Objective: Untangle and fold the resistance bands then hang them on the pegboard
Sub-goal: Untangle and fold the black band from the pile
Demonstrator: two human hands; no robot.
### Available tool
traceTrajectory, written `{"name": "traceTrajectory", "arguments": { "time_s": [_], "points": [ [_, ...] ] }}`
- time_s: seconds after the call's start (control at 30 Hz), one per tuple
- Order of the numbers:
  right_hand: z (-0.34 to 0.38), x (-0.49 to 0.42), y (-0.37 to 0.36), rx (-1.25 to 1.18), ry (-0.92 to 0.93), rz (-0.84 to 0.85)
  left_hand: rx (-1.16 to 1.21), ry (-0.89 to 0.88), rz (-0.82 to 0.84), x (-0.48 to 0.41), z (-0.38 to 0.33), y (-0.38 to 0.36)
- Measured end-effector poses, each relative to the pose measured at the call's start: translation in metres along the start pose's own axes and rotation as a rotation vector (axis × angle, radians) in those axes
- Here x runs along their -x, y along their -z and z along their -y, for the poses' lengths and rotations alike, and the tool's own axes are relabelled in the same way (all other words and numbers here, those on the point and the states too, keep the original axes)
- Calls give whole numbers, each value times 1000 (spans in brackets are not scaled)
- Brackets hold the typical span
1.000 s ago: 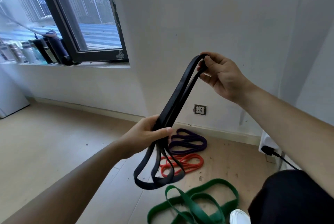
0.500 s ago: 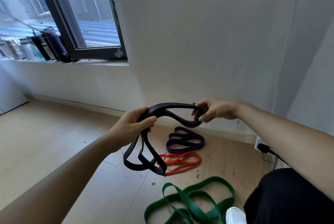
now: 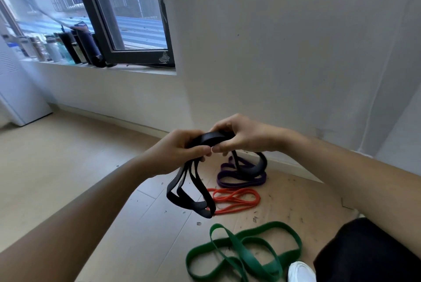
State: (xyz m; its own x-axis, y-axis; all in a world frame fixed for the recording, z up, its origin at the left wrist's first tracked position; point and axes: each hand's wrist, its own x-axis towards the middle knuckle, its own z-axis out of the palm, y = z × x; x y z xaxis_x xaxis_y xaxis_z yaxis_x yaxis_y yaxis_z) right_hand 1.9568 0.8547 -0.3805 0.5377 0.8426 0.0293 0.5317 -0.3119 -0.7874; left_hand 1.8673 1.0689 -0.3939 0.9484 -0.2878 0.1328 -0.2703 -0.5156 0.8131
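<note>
While it dangles, my left hand [image 3: 180, 148] and right hand [image 3: 242, 136] clutch the black band [image 3: 211, 140]. Green band [image 3: 249, 256] lies at five o'clock.

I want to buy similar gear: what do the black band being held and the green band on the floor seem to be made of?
The black band is probably rubber or latex, matte and smooth; it droops in soft loops where it is held. The green band seems the same rubbery stuff, a flat strip with a dull sheen, lying in limp curls. The exact compound cannot be told.
</note>
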Motion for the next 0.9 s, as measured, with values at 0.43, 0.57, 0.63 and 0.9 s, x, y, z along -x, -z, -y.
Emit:
{"name": "traceTrajectory", "arguments": {
  "time_s": [0.43,0.57,0.63,0.9],
  "points": [
    [13,3,9,351,-39,-28,-408,-13,-129,-4,19,-1],
    [13,8,14,281,-47,-32,-158,-2,-105,1,20,3],
    [11,10,16,253,-57,-34,-23,4,-99,4,16,5],
    [7,15,18,76,-32,-41,102,-2,-88,5,8,-5]
  ]
}}
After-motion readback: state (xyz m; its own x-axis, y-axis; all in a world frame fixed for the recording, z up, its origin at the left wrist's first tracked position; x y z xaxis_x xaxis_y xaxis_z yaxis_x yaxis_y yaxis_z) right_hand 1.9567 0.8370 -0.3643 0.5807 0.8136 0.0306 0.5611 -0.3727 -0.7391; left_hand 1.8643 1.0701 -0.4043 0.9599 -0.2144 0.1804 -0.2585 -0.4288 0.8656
